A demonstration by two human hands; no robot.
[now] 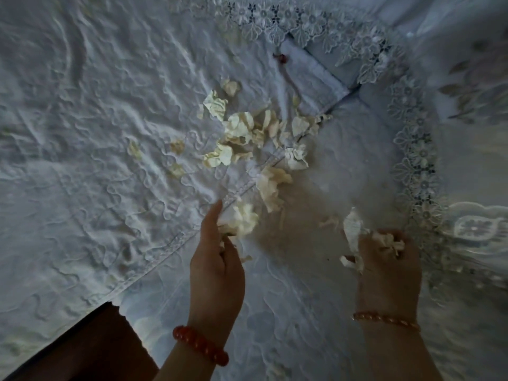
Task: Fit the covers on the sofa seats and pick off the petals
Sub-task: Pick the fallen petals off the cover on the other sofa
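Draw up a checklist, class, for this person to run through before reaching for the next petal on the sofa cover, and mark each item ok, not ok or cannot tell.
1. Left hand has a grip on its petals: ok, its fingers hold a cream clump.
2. Right hand has room for more: cannot tell, it already grips a bunch.
3. Loose petals are in plain sight: ok, a cluster lies ahead of both hands.
4. Stray petals to the left are noticed: not ok, several lie apart.
5. Cover lies smooth: not ok, it is wrinkled.
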